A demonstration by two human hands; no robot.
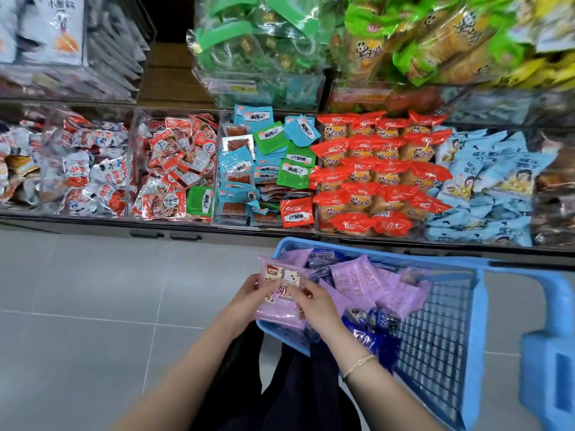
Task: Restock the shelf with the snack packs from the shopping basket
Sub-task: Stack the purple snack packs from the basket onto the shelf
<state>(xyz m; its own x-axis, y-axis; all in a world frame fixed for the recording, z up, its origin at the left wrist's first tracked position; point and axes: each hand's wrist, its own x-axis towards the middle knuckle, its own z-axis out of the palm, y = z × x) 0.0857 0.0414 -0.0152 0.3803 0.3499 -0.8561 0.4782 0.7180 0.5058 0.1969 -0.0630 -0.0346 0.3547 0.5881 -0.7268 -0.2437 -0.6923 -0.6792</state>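
A blue plastic shopping basket (451, 325) stands on the floor in front of the shelf. It holds several pink snack packs (357, 279) and dark blue snack packs (371, 335). Over the basket's near left corner, both hands hold a small stack of pink snack packs (280, 290). My left hand (247, 290) grips the stack's left edge. My right hand (314, 298) pinches its right side from above. The shelf (270, 225) ahead has clear bins full of packets.
Bins left to right hold white-red packets (90, 172), red-white packets (177, 163), flat blue and green sachets (267, 163), orange-topped cakes (382, 169) and light blue bags (488, 188). An upper tier carries green and yellow bags (435, 35). Grey tiled floor (93, 306) lies left of the basket.
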